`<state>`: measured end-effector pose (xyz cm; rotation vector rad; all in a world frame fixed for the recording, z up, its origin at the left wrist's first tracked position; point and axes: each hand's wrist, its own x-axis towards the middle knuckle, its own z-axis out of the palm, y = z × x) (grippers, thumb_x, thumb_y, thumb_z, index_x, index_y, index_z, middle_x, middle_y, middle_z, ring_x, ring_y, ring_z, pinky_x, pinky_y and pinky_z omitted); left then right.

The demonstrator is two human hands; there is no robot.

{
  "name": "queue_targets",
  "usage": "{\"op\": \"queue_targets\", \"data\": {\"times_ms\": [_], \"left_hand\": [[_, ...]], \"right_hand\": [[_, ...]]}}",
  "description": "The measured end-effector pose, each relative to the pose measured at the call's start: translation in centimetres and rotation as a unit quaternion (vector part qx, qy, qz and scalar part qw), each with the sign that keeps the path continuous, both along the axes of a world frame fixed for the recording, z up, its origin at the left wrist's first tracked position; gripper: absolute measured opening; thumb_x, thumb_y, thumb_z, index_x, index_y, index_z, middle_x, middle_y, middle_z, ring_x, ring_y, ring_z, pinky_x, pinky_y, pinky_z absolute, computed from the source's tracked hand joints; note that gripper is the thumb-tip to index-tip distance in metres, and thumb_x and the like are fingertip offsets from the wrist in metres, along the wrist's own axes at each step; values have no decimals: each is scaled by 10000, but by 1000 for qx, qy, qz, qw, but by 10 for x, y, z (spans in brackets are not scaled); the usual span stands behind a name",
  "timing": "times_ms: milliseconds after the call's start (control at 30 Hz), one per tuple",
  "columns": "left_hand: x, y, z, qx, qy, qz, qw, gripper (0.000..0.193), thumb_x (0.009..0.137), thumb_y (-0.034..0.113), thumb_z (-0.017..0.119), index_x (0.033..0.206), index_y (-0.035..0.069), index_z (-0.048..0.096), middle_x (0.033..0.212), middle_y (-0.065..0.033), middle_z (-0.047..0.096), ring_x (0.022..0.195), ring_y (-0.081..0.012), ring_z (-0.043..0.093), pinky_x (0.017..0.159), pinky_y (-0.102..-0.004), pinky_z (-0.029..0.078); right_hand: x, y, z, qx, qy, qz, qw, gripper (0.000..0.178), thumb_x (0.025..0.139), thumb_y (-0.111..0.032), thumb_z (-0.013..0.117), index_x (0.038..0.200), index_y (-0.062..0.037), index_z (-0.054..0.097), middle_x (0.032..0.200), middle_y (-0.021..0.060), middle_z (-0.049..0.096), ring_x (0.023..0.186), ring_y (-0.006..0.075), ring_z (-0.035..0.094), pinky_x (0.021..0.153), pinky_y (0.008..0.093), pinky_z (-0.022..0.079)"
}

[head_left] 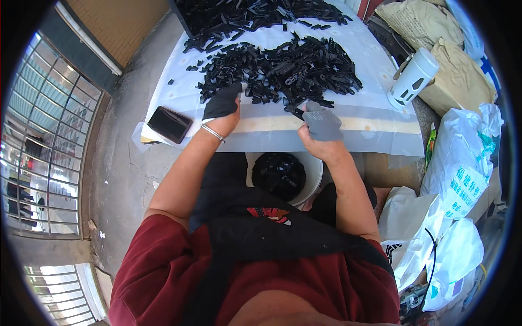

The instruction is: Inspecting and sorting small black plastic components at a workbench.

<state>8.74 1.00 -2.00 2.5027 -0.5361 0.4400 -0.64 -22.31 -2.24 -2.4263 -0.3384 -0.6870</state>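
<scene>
Gloved left hand (222,102) rests, fingers together, on black plastic pieces (283,68); right hand (322,126) pinches one on the tabletop (348,127).

Bright daylight falls evenly on the white table cover (348,125) beyond the fingers, washing it pale with mild glare and only soft shadows. Below the fingers the lap lies in dimmer shade. Fisheye distortion bends straight edges toward the black rim; the centre stays sharp.

Sunlit concrete floor (122,157), barred metal gate (43,146) at left, tan tiled wall (117,22) behind.
</scene>
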Motion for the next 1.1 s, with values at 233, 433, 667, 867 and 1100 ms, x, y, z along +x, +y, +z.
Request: {"op": "queue_targets", "data": {"times_ms": [233,433,667,867,1100], "left_hand": [[124,41,26,254,27,139,957,285,744,58,517,1020,79,584,985,-164,595,908,-318,572,774,-373,457],[124,13,17,281,33,43,958,329,748,28,506,1067,79,570,1045,-156,581,944,-302,570,791,-365,458],[74,16,20,266,-71,-65,959,325,771,86,503,1092,93,555,984,-158,592,871,-314,575,752,-380,461],[27,8,49,225,-89,-73,968,365,772,124,530,1134,83,508,960,-169,592,819,-311,590,714,-370,473],[-47,-11,34,76,123,-282,949,578,745,124,616,1265,66,370,922,-108,610,786,-217,588,715,-298,461]], "right_hand": [[2,6,-10,-47,26,9,999,314,821,-236,500,1052,-31,555,917,174,594,890,327,547,787,394,424],[6,7,-7,-40,73,-11,996,322,841,-260,492,1061,-35,560,968,171,591,924,325,538,812,391,416],[14,20,0,-13,70,21,997,325,841,-256,495,1073,-35,550,960,178,590,923,331,537,809,391,417],[15,33,1,12,44,40,998,335,849,-256,484,1101,-39,518,946,165,590,889,334,546,783,390,426],[-4,33,13,24,71,239,968,328,777,-260,573,1020,-40,566,907,142,595,833,315,557,734,392,439]]}}
